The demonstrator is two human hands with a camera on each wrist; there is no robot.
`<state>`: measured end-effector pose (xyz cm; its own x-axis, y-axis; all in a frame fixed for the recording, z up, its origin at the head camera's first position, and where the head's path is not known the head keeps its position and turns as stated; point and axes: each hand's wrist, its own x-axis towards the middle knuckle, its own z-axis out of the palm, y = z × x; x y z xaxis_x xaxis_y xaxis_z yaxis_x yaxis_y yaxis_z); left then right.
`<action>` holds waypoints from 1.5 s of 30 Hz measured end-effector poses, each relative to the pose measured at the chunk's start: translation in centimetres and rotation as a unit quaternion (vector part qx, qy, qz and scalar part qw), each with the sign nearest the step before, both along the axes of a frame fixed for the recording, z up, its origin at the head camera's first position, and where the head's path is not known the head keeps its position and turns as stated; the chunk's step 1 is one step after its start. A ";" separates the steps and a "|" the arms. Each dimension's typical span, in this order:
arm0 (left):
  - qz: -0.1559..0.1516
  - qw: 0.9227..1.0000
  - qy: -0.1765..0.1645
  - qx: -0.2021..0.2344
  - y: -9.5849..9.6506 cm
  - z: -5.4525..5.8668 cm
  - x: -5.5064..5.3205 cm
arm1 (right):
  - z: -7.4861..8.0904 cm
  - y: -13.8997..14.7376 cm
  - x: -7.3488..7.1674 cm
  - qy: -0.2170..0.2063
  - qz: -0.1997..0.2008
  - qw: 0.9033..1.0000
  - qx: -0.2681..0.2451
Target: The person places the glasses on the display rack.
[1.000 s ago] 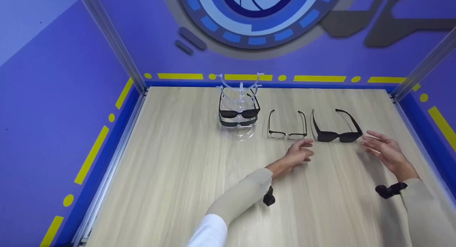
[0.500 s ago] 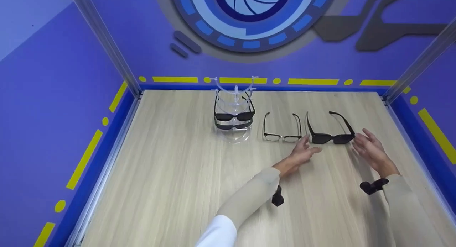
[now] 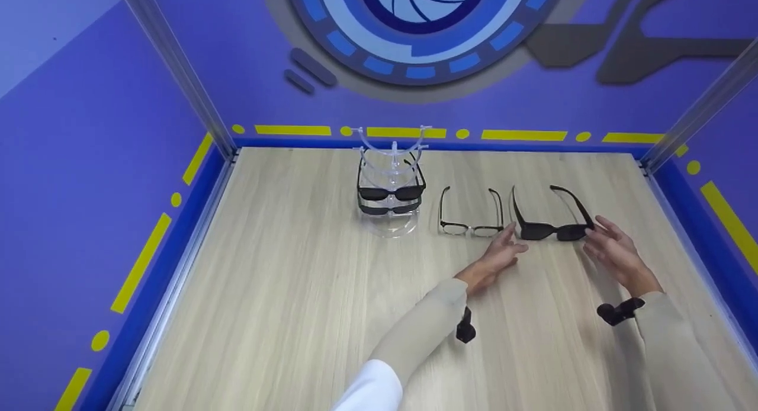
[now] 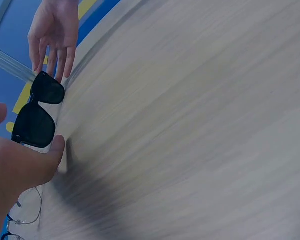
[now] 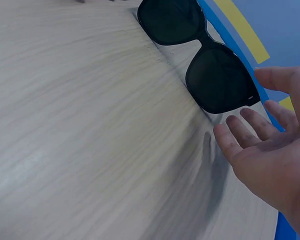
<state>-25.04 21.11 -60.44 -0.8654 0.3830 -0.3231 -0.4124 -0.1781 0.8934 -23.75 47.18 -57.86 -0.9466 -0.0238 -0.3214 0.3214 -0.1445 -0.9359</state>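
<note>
Black sunglasses point(image 3: 536, 231) lie on the table at the right with lenses facing me and temples spread towards the back wall. My left hand point(image 3: 497, 257) is at their left front corner, fingers extended and thumb apart. At the opposite corner is my right hand point(image 3: 619, 254), its fingertips right by the hinge and its fingers relaxed. The right wrist view shows that hand point(image 5: 275, 155) palm up beside the dark lens point(image 5: 220, 80). Both hands flank the sunglasses point(image 4: 35, 125) in the left wrist view. Clear-lens eyeglasses point(image 3: 471, 228) sit just left of my left hand, temples unfolded.
A clear acrylic eyewear stand point(image 3: 394, 228) rises left of the eyeglasses, with upper sunglasses point(image 3: 374, 193) and lower sunglasses point(image 3: 374, 210) on it; its top arms are bare. Blue printed panels point(image 3: 237, 55) enclose the wooden table point(image 3: 284, 269) at the back and sides.
My right hand has moved left and reached the right corner of the sunglasses. My left hand has shifted slightly to their left corner. The glasses and the stand stay where they were.
</note>
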 end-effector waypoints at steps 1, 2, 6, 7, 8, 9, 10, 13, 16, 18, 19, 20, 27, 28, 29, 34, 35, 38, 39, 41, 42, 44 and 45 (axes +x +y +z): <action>-0.001 1.000 0.002 0.000 -0.1 0.0 0.0 | 0.0 0.0 0.1 0.004 -0.002 1.000 -0.011; -0.003 1.000 0.005 0.000 -0.1 -0.1 0.0 | -0.1 0.0 0.2 0.008 -0.003 1.000 -0.023; -0.006 1.000 0.005 0.002 -0.1 -0.1 0.0 | -0.4 0.0 0.5 0.017 -0.005 0.998 -0.061; -0.009 1.000 0.005 0.002 0.0 -0.1 0.0 | -0.5 0.0 0.5 0.019 -0.006 0.998 -0.067; -0.012 1.000 0.005 0.001 0.0 0.0 0.0 | -0.5 0.0 0.6 0.021 -0.007 0.997 -0.070; -0.014 1.000 0.005 0.002 0.0 0.0 0.0 | -0.5 0.0 0.6 0.023 -0.007 0.997 -0.074; -0.018 1.000 0.006 0.001 -0.1 0.1 0.0 | -0.5 0.0 0.7 0.025 -0.008 0.997 -0.073; -0.025 1.000 0.011 -0.001 -0.3 0.3 -0.1 | -0.5 0.0 0.7 0.026 -0.012 0.997 -0.071; -0.030 0.999 0.017 -0.001 -0.4 0.3 -0.1 | -0.5 0.0 0.8 0.020 -0.020 0.997 -0.074; -0.030 0.999 0.020 0.000 -0.4 0.2 -0.1 | -0.3 0.1 0.8 0.016 -0.024 0.996 -0.089; -0.030 0.999 0.021 -0.002 -0.4 0.2 -0.1 | -0.2 0.1 0.8 0.014 -0.025 0.995 -0.093; -0.029 0.999 0.022 -0.003 -0.4 0.2 -0.1 | 0.0 0.2 0.9 0.012 -0.025 0.995 -0.096; -0.026 0.999 0.024 -0.029 -0.3 0.1 -0.1 | -0.2 1.5 0.9 -0.011 -0.006 0.997 -0.081; -0.027 0.999 0.026 -0.032 -0.3 0.1 -0.1 | -0.5 1.8 0.8 -0.011 -0.004 0.997 -0.078; -0.030 0.999 0.028 -0.036 -0.4 0.2 -0.1 | -0.8 2.2 0.7 -0.010 -0.001 0.997 -0.071; -0.042 0.997 0.042 -0.041 -1.0 0.5 -0.1 | -1.6 3.1 0.5 -0.003 0.012 0.998 -0.058; -0.042 0.997 0.044 -0.040 -1.2 0.6 -0.1 | -1.5 3.0 0.6 -0.002 0.017 0.998 -0.062; -0.038 0.998 0.045 -0.036 -1.7 0.9 -0.1 | -1.0 2.6 0.9 -0.003 0.025 0.997 -0.079; -0.037 0.998 0.045 -0.033 -1.9 1.0 -0.1 | -0.7 2.4 1.0 -0.004 0.026 0.996 -0.080; -0.039 0.998 0.048 -0.030 -2.1 1.3 -0.1 | -0.2 2.3 1.4 -0.005 0.038 0.997 -0.071; -0.038 0.998 0.047 -0.025 -2.1 1.5 -0.1 | 0.1 2.3 1.7 -0.003 0.040 0.997 -0.068; -0.038 0.998 0.047 -0.015 -2.1 1.9 -0.2 | 0.8 2.3 2.3 0.007 0.046 0.996 -0.074; -0.039 0.998 0.048 -0.012 -2.1 2.1 -0.2 | 1.2 2.2 2.6 0.012 0.047 0.996 -0.072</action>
<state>-25.20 19.05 -58.34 -0.8605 0.4433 -0.2510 -0.3373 -0.1266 0.9329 -21.16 49.36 -56.69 -0.9457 -0.1565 -0.2849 0.3169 -0.2487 -0.9153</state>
